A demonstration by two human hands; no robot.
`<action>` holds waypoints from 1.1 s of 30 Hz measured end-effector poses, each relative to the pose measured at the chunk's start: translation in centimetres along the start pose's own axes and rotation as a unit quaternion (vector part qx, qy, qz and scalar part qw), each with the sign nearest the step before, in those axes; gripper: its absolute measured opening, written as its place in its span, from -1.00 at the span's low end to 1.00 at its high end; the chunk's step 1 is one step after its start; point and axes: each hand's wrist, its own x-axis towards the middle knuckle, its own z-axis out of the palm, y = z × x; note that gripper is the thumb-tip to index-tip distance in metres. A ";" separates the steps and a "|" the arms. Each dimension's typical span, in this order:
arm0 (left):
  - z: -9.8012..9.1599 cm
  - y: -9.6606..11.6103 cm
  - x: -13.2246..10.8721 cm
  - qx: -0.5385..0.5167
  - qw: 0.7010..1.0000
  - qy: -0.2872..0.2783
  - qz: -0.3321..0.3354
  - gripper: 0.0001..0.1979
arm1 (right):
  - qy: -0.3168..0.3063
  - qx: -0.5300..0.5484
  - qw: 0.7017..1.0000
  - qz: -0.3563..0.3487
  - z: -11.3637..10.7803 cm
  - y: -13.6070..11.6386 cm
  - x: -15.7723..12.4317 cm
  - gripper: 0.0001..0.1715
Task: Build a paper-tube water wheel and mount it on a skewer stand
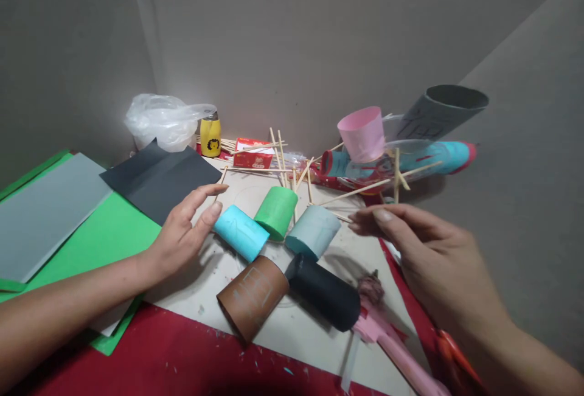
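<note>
Shows 5 multicoloured paper cylinders (276, 212) already rolled, grey rectangular paper sheet (55, 213) flat at 9 o'clock, left hand (180, 235) released; cannot tell for right hand (424, 253).

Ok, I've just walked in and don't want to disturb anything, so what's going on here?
A person has both hands out around five colored tubes grouped on a white surface: bright blue, green, pale blue, brown and black. The left hand is open beside the bright blue one. The right hand is near some thin sticks; whether it holds anything is unclear.
</note>
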 end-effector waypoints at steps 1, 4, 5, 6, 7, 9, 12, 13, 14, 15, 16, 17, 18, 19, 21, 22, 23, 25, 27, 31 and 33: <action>-0.2 -0.1 0.2 -0.021 0.999 0.002 -0.039 -0.63 | -0.004 0.027 0.999 0.042 -0.2 0.5 -0.5 -0.65; -0.4 -1.1 1.0 -0.102 0.987 0.003 -0.127 -0.61 | -0.062 0.030 0.993 0.092 -0.2 1.9 -1.0 -0.57; -0.3 -1.5 1.3 -0.137 0.978 0.004 -0.158 -0.60 | -0.077 0.010 0.993 0.093 -0.2 2.3 -0.9 -0.56; -0.2 -2.0 1.5 -0.175 0.966 0.006 -0.190 -0.60 | -0.089 -0.013 0.992 0.092 -0.2 2.7 -0.8 -0.56; -0.1 -2.4 1.6 -0.211 0.952 0.010 -0.222 -0.59 | -0.096 -0.034 0.990 0.095 -0.3 3.1 -0.6 -0.57; 0.0 -2.9 1.4 -0.266 0.922 0.019 -0.282 -0.59 | -0.118 -0.061 0.984 0.122 -0.3 3.7 -0.4 -0.62; -0.2 -2.6 0.4 -0.311 0.884 0.036 -0.348 -0.64 | -0.178 -0.056 0.963 0.193 0.1 4.6 -0.4 -0.65; -0.4 -2.3 -0.1 -0.325 0.871 0.045 -0.367 -0.67 | -0.194 -0.050 0.956 0.214 0.3 4.9 -0.4 -0.65; -0.6 -1.9 -0.5 -0.338 0.857 0.057 -0.384 -0.70 | -0.209 -0.044 0.950 0.230 0.7 5.1 -0.4 -0.65; -0.8 -1.5 -1.0 -0.349 0.846 0.070 -0.398 -0.73 | -0.221 -0.041 0.944 0.240 1.0 5.3 -0.3 -0.65; -1.0 -1.0 -1.5 -0.356 0.837 0.080 -0.408 -0.75 | -0.229 -0.039 0.941 0.247 1.4 5.5 -0.3 -0.65; -1.1 -0.6 -2.0 -0.359 0.830 0.087 -0.418 -0.75 | -0.237 -0.036 0.938 0.252 1.7 5.7 -0.2 -0.66; -1.3 -0.2 -2.5 -0.360 0.825 0.089 -0.426 -0.75 | -0.243 -0.031 0.935 0.256 2.0 5.8 -0.2 -0.67; -1.3 0.2 -3.0 -0.361 0.822 0.087 -0.433 -0.74 | -0.249 -0.025 0.933 0.258 2.3 5.9 -0.1 -0.68; -1.3 0.6 -3.9 -0.363 0.813 0.078 -0.448 -0.73 | -0.258 -0.013 0.930 0.263 2.7 6.0 0.1 -0.70; -1.2 0.8 -4.3 -0.366 0.807 0.071 -0.458 -0.73 | -0.260 -0.008 0.928 0.267 2.8 5.9 0.2 -0.70; -1.0 0.9 -4.7 -0.370 0.800 0.061 -0.467 -0.72 | -0.263 -0.003 0.926 0.272 2.9 5.9 0.2 -0.70; -0.6 1.2 -5.2 -0.382 0.785 0.032 -0.487 -0.71 | -0.270 0.008 0.920 0.283 3.1 5.8 0.2 -0.70; -0.1 1.5 -5.4 -0.393 0.770 0.001 -0.503 -0.73 | -0.278 0.018 0.914 0.296 3.2 5.7 0.2 -0.70; 0.9 2.1 -4.7 -0.394 0.751 -0.032 -0.530 -0.83 | -0.293 0.038 0.901 0.319 3.2 5.6 0.1 -0.74; 1.2 2.2 -4.3 -0.391 0.750 -0.045 -0.532 -0.86 | -0.298 0.050 0.895 0.329 3.2 5.5 0.1 -0.77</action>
